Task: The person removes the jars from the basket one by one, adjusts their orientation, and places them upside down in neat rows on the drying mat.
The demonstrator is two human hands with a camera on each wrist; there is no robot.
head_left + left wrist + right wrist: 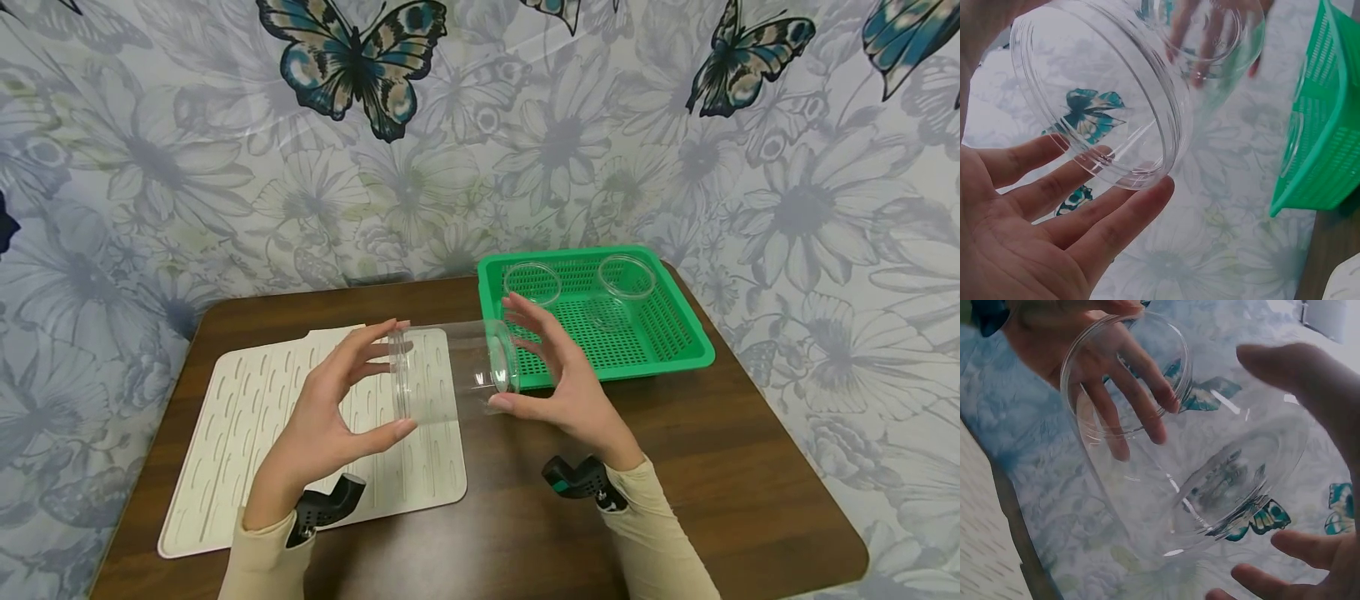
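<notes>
A clear plastic jar (468, 362) lies sideways in the air between the hands, above the table. My left hand (322, 408) holds its ridged rim (1169, 119), thumb below and fingers above and behind. Whether a clear lid sits on that rim, I cannot tell. At the jar's other end, my right hand (558, 379) is spread around the round base (1241, 481). Its thumb and fingers are wide apart, the thumb close to the base's lower edge in the head view. Gaps show between its fingertips and the jar in the right wrist view.
A green mesh basket (600, 379) stands at the back right with two clear round containers (626, 287) in it. Under the left hand, a cream ridged mat (247, 417) lies on the brown wooden table (517, 500). Behind hangs a flower-and-butterfly patterned cloth (420, 192).
</notes>
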